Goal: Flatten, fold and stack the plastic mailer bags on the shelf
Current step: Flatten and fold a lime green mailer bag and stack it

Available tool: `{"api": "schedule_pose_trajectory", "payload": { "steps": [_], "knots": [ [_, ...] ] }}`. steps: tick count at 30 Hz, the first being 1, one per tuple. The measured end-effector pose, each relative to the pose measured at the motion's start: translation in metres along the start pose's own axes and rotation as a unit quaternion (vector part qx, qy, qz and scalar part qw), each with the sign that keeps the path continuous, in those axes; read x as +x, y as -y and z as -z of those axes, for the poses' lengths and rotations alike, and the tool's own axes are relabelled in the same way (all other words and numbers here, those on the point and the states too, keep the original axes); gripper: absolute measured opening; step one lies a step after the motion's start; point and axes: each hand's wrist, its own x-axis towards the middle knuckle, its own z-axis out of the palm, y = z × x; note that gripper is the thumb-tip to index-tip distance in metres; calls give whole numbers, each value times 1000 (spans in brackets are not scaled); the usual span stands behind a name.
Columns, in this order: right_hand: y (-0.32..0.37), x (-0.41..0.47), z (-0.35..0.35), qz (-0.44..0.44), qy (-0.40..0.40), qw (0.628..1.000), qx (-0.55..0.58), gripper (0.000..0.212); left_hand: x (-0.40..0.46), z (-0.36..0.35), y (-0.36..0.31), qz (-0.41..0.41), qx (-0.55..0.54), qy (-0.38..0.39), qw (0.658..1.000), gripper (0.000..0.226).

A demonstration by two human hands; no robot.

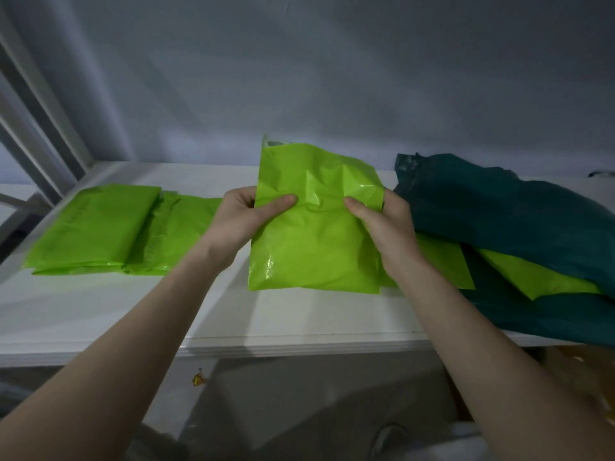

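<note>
Shelf [100, 314] carries folded lime bags [96, 227] outboard of left hand [238, 221]. Both hands, right hand [387, 224] too, pinch crinkled lime mailer [316, 241] upright between them; teal bags [515, 214] beyond right.

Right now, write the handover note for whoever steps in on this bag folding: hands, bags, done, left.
Hands: left hand and right hand both grip the lime green mailer bag by its side edges, thumbs on its front, holding it upright above the white shelf.
Bags: folded lime green stack lies at the shelf's left. A loose pile of dark teal bags with more lime green bags tucked in sits at the right.
Done: several green bags folded and stacked.
Left: the held bag is still wrinkled; flatten, fold and stack it, then work through the right pile.
</note>
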Motion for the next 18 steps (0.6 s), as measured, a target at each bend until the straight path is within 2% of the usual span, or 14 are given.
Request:
{"api": "schedule_pose_trajectory", "payload": {
  "steps": [11, 14, 18],
  "knots": [
    [-5, 2, -2, 6, -2, 1000, 6, 24, 3, 2, 7, -22, -4, -3, 1000, 17],
    [-10, 4, -3, -20, 17, 1000, 2, 32, 5, 6, 8, 3, -6, 1, 1000, 29],
    [-21, 3, -3, -84, 35, 995, -42, 57, 8, 11, 15, 60, 49, -5, 997, 56]
  ]
}}
